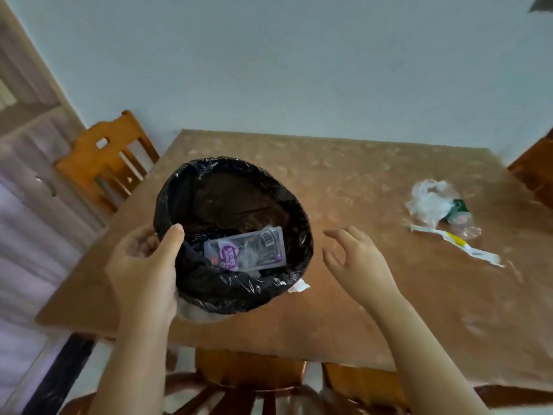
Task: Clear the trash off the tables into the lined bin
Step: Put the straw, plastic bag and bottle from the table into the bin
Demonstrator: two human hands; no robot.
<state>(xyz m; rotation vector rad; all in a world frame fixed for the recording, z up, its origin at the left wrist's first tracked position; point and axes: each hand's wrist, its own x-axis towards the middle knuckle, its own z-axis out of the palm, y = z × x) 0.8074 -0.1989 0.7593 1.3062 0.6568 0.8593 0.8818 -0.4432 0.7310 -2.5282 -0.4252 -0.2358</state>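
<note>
A round bin with a black liner (191, 277) is held above the brown table (344, 310), tilted toward me. My left hand (143, 265) grips its left rim, thumb over the edge. Inside lies a clear wrapper with a purple label (247, 250). My right hand (356, 259) hovers just right of the bin, fingers spread, holding nothing. At the right of the table lie a crumpled clear plastic bag (428, 202), a green-and-clear wrapper (457, 212) and a long white-and-yellow wrapper (457, 244). A white scrap (299, 286) shows below the bin's right edge.
A wooden chair (104, 163) stands at the table's far left corner. Another chair back (251, 381) is directly below me at the near edge. A third chair (535, 169) pokes in at the right. A pale wall runs behind the table.
</note>
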